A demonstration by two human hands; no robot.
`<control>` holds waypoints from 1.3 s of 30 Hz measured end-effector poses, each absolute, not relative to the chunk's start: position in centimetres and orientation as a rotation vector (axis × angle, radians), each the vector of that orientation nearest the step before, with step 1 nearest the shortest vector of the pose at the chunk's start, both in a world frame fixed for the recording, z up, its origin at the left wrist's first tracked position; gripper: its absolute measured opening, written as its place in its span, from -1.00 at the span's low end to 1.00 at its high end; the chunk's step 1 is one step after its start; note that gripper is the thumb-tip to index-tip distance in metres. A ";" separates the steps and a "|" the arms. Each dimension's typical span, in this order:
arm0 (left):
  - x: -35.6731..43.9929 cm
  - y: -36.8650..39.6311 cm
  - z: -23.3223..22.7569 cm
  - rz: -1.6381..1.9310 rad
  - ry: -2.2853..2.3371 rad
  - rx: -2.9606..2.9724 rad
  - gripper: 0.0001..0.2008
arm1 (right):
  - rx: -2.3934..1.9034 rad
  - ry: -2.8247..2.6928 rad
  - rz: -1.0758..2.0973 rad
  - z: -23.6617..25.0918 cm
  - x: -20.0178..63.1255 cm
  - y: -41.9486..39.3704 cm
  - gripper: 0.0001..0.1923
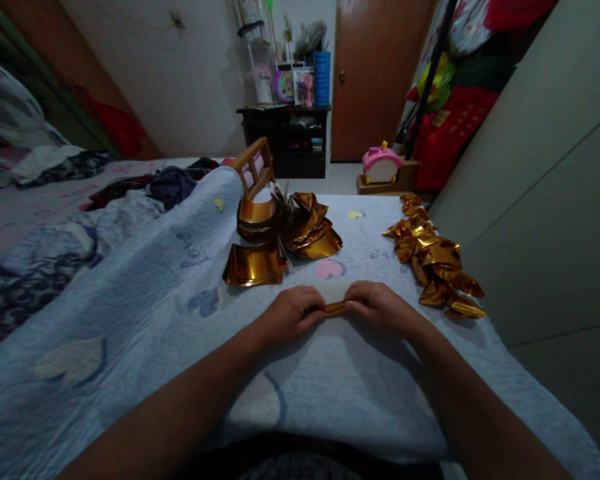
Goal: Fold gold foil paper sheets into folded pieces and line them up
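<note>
Between my two hands is a sheet of gold foil paper (336, 309), its near edge turned over into a narrow gold strip and its pale side showing behind. My left hand (299, 310) pinches the strip's left end, thumb toward me. At the right end my right hand (375, 305) grips it the same way. Just beyond lie fanned stacks of gold foil sheets (257, 262), curled at the edges. Off to the right, folded gold foil pieces (437, 257) with pointed ends are heaped in a row.
A pale blue quilt (330, 393) with heart patterns covers the surface under my hands. Rumpled clothes (173, 187) lie to the left. Beyond the far edge are a pink toy (381, 165), a dark cabinet (285, 140) and a wooden door (375, 80). A pale panel (545, 167) rises on the right.
</note>
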State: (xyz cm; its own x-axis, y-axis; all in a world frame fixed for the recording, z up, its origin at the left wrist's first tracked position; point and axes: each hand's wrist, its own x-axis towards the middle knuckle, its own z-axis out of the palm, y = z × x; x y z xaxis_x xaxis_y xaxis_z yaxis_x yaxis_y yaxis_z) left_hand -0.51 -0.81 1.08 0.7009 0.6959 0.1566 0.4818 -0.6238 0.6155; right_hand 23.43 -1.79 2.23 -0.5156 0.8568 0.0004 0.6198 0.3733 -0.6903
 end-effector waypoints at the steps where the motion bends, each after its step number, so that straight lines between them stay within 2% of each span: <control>1: -0.4 -0.9 1.1 0.521 0.940 2.337 -0.89 | -1.349 -2.224 0.904 2.0 23.3 -1.8 -0.84; 7: -0.1 -1.2 0.7 0.571 1.053 2.169 -0.52 | -1.534 -2.100 0.753 0.8 22.5 -1.7 -0.92; 13: -0.2 -1.1 0.3 0.608 1.227 2.269 -0.60 | -1.564 -2.117 0.687 0.7 22.3 -1.8 -0.88; 19: -0.3 -1.0 -0.5 0.572 1.571 2.353 -0.38 | -1.565 -2.112 0.737 0.9 22.2 -1.9 -0.87; 26: 0.0 -1.2 -0.6 0.638 1.341 2.265 -0.28 | -1.502 -2.164 0.583 0.2 22.4 -1.9 -0.87; 33: 0.4 -1.2 0.0 0.642 1.279 2.109 -0.18 | -1.654 -2.158 0.379 -0.7 22.5 -1.8 -0.45; 35: 0.5 -1.2 0.0 0.635 1.265 2.089 -0.19 | -1.675 -2.138 0.383 -0.7 22.5 -1.8 -0.48; 39: 0.5 -1.4 0.3 0.614 1.246 2.034 -0.23 | -1.689 -2.121 0.484 -0.5 22.6 -1.8 -0.66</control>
State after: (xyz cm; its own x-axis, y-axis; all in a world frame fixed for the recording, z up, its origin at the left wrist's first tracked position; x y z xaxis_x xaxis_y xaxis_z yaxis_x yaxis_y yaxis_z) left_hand 0.47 -1.35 0.25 0.4339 0.8997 0.0485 0.5866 -0.3229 0.7427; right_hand 22.61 -1.78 -0.48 -0.2018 0.9759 0.0835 0.8433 0.2165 -0.4919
